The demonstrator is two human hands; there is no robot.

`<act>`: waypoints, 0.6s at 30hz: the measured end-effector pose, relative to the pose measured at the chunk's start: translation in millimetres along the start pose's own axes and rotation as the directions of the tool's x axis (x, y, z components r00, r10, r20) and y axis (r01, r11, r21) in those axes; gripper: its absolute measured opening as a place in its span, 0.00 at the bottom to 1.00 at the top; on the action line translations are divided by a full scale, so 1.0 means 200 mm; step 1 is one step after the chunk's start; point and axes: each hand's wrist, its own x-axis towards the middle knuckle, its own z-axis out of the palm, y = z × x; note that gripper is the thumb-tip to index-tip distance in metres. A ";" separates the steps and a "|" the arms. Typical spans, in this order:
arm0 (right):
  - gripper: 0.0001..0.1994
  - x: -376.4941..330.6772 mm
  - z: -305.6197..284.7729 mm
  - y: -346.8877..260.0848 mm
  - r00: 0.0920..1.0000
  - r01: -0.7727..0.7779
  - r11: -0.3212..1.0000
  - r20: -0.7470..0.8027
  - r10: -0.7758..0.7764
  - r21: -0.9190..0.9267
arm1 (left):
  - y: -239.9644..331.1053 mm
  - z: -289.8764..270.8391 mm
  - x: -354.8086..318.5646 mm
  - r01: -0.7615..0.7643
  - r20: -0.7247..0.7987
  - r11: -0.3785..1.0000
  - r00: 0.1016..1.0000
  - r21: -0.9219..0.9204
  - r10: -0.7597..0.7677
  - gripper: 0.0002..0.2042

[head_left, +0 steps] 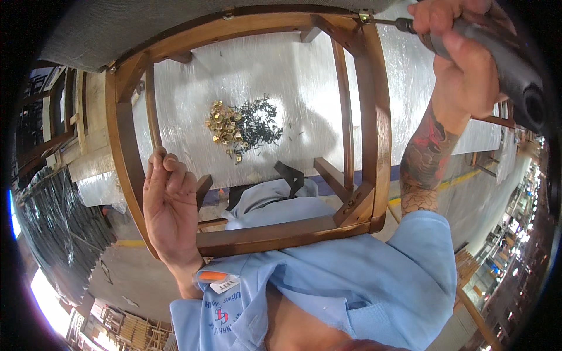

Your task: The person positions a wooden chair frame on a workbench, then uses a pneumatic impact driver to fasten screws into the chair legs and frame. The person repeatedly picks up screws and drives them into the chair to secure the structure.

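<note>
A brown wooden frame [376,128], with corner blocks and legs, stands before me against a grey fabric panel [146,29]. My right hand [468,64] is wrapped round a black power screwdriver [518,79]. Its long bit reaches left to a small brass bracket [365,16] at the frame's far right corner. Similar brackets sit at the middle of the far rail [234,29] and at the far left corner. Beside the left rail, my left hand [170,205] has its palm up and fingers curled; whatever they may hold is hidden.
Inside the frame's outline, a pile of brass brackets [223,126] lies next to a heap of dark screws [260,121] on a plastic-wrapped surface [193,76]. Wrapped dark stacks [61,222] stand at the left. Wooden parts [132,330] lie farther off at lower left.
</note>
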 end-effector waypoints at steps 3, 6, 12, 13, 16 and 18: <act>0.21 -0.02 0.09 0.02 0.974 -0.030 0.870 -0.180 0.135 0.492 | -0.01 0.00 0.01 0.031 0.031 1.000 0.999 0.003 -0.031 0.12; 0.20 -0.02 0.06 0.02 0.986 -0.003 0.996 -0.167 0.018 0.087 | -0.01 0.00 0.01 0.032 0.029 0.999 0.999 0.004 -0.032 0.13; 0.16 0.01 0.05 0.03 0.987 -0.032 0.992 -0.158 0.012 -0.121 | -0.02 0.04 0.00 0.019 -0.032 0.998 0.999 0.061 -0.017 0.14; 0.16 0.01 0.03 0.05 0.989 -0.021 0.994 -0.149 0.004 -0.111 | -0.02 0.03 -0.01 0.019 -0.046 0.997 0.999 0.077 -0.016 0.14; 0.16 0.03 0.00 0.08 0.993 -0.006 0.999 -0.117 0.000 -0.046 | -0.01 0.02 -0.01 0.043 -0.008 0.999 0.999 0.025 -0.043 0.13; 0.16 0.04 -0.02 0.10 0.991 0.039 0.999 -0.126 -0.042 -0.033 | -0.01 0.03 -0.01 0.044 -0.011 0.999 0.999 0.022 -0.044 0.13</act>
